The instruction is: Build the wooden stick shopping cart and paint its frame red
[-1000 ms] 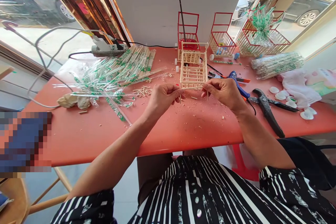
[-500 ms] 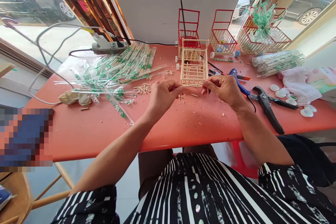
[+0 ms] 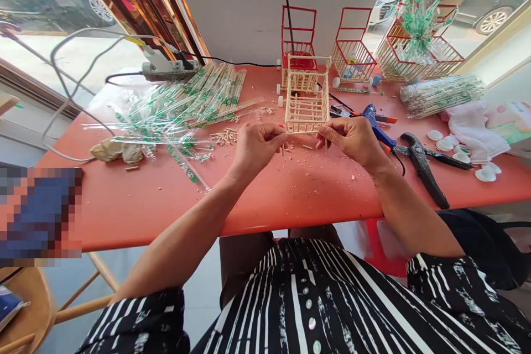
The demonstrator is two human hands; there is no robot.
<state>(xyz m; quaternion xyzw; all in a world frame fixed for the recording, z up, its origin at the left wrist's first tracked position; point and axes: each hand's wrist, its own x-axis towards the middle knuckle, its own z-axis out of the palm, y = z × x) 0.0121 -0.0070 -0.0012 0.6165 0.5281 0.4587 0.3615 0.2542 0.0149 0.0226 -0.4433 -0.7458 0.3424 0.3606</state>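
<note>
Sticks pinched in both hands: that is what I see at the middle of the red table (image 3: 290, 193). My left hand (image 3: 255, 146) has thumb and forefinger closed on one end of a thin wooden stick (image 3: 302, 133) that runs level toward my right hand (image 3: 352, 141), which pinches the other end. A short upright piece hangs down from each pinch, so the stick looks like the top of a small frame, though I cannot tell how the pieces join. The stick lies just in front of the near edge of a pale wooden cart (image 3: 307, 102), touching it or nearly so; I cannot tell which.

Behind the cart stand two red-framed carts (image 3: 298, 38) (image 3: 352, 47) against the white wall. Left of my hands, a heap of wrapped chopsticks (image 3: 186, 105) spreads across the table, with short cut bits (image 3: 226, 136) beside it and a power strip (image 3: 166, 71) further back. Right of my right hand lie a blue glue gun (image 3: 373, 121) and black pliers (image 3: 423, 168), with white caps (image 3: 446, 144) and a cloth (image 3: 473, 130) beyond. Wood crumbs speckle the table around my hands.
</note>
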